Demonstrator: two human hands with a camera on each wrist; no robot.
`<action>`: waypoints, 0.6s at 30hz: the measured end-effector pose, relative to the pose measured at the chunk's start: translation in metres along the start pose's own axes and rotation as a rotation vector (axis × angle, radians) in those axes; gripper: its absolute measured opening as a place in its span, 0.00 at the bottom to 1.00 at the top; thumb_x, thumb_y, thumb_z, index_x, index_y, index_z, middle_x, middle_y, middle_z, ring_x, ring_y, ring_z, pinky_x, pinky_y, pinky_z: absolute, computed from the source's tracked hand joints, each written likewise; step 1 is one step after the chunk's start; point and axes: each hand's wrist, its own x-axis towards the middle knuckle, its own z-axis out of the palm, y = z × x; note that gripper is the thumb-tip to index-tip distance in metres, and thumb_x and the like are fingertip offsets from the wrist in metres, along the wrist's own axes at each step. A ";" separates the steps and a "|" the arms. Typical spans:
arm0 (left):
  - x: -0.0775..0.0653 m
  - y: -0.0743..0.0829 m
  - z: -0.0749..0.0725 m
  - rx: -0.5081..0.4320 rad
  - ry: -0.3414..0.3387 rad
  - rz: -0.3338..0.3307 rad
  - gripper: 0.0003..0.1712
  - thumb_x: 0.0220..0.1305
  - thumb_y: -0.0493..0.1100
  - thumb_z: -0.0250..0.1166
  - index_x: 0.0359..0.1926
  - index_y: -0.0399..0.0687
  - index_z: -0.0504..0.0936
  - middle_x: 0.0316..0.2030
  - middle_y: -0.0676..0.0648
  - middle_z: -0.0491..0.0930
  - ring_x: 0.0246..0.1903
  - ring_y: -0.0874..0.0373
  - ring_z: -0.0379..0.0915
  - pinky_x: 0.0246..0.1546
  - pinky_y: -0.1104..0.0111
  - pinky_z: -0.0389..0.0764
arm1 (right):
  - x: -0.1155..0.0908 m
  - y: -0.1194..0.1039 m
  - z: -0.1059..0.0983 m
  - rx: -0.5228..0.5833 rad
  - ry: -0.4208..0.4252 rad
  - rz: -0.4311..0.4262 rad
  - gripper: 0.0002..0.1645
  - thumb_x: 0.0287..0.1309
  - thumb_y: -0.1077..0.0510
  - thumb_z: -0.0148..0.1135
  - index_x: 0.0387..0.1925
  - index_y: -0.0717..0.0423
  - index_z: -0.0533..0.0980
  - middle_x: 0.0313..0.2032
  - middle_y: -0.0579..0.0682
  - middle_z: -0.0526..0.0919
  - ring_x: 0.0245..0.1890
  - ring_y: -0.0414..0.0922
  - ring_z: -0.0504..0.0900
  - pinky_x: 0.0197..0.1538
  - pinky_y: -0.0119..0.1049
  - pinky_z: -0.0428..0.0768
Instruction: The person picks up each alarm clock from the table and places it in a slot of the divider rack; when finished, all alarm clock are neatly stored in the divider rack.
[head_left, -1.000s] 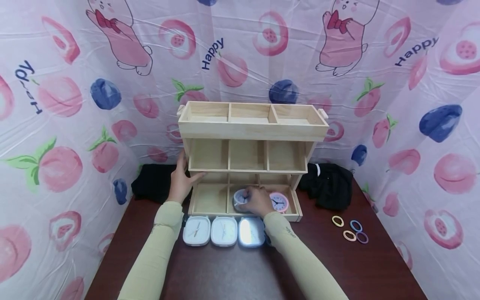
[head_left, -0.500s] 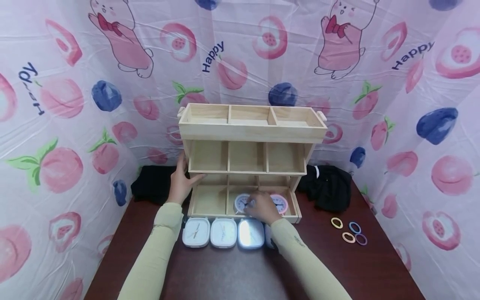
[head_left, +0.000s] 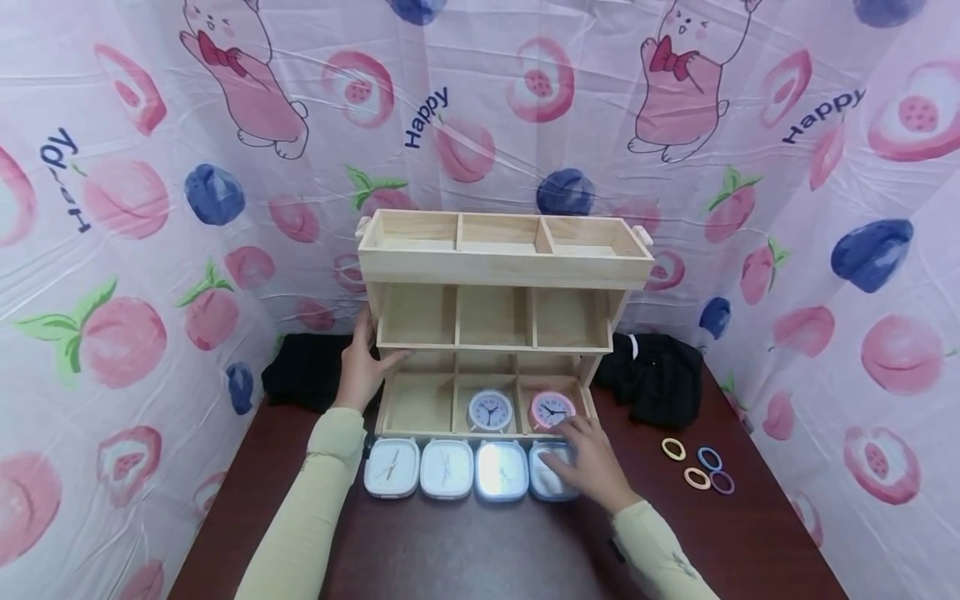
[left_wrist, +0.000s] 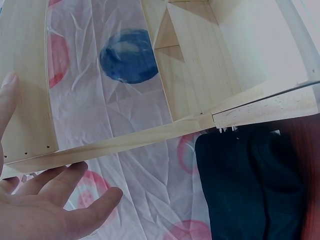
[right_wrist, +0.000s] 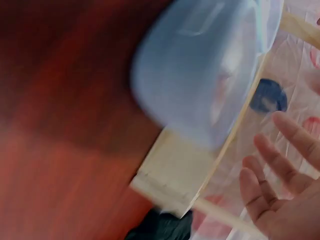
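Observation:
A tiered wooden organizer with divided trays stands at the back of the table. In its bottom tray, a pale lavender alarm clock sits in the middle compartment and a pink alarm clock in the right one. My left hand rests against the organizer's left side, thumb toward the front. Its fingers lie along the wooden side strut in the left wrist view. Over the rightmost square light-blue lidded box hovers my right hand, fingers spread and holding nothing; the right wrist view shows that box blurred.
Several square lidded boxes line up before the organizer, among them a white one at the left end. Several small coloured rings, including a yellow ring, lie at right. Black cloth sits left of the organizer, another black bundle right.
My right hand has let go of the lavender clock, leaving it in the middle compartment, and moved right and toward me over the rightmost box. The left hand stays at the organizer's side.

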 end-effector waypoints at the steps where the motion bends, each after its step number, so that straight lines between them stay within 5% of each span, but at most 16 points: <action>1: 0.000 0.000 0.000 0.001 -0.001 -0.001 0.67 0.63 0.43 0.80 0.88 0.61 0.42 0.80 0.32 0.62 0.79 0.37 0.63 0.80 0.45 0.66 | -0.006 0.004 -0.002 -0.011 0.001 -0.015 0.29 0.53 0.44 0.83 0.52 0.54 0.87 0.52 0.52 0.86 0.55 0.53 0.78 0.57 0.55 0.80; 10: 0.000 0.000 0.000 0.005 -0.001 -0.013 0.67 0.63 0.43 0.80 0.88 0.60 0.42 0.80 0.30 0.61 0.79 0.36 0.62 0.80 0.45 0.66 | -0.040 0.019 -0.007 -0.067 -0.057 -0.067 0.50 0.41 0.39 0.89 0.66 0.51 0.82 0.64 0.52 0.81 0.61 0.55 0.73 0.58 0.58 0.75; 18: 0.000 0.001 0.001 0.008 -0.006 -0.022 0.67 0.64 0.44 0.80 0.88 0.61 0.41 0.80 0.32 0.61 0.80 0.37 0.62 0.80 0.45 0.66 | -0.051 0.021 0.001 -0.067 -0.116 -0.037 0.54 0.34 0.44 0.93 0.67 0.49 0.82 0.68 0.55 0.78 0.63 0.57 0.72 0.61 0.60 0.75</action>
